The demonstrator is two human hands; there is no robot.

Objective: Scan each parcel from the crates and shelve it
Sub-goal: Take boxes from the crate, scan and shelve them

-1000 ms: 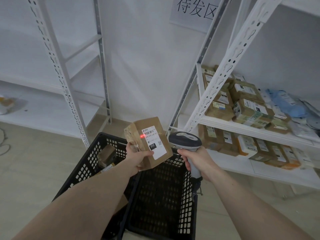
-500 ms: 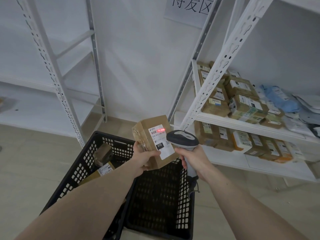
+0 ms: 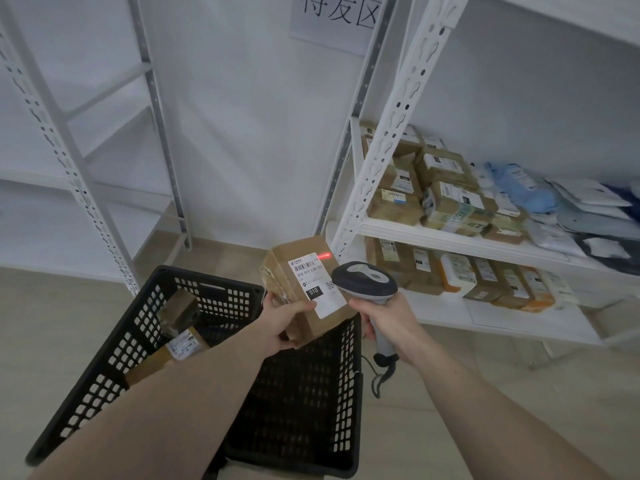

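1. The left hand (image 3: 284, 323) is gripping the box (image 3: 304, 285) by its lower left corner, thumb lying across the labelled face, holding it above the crate (image 3: 207, 296).
2. The right hand (image 3: 388, 320) is wrapping the scanner (image 3: 363, 282) handle; its red line is falling at the label's upper right edge.
3. The box is looking light and stiff, since one hand is carrying it; its taped side may be slick.
4. Gripping across opposite cardboard faces, clear of the label, is seeming safest for moving it to the shelf (image 3: 450, 237).
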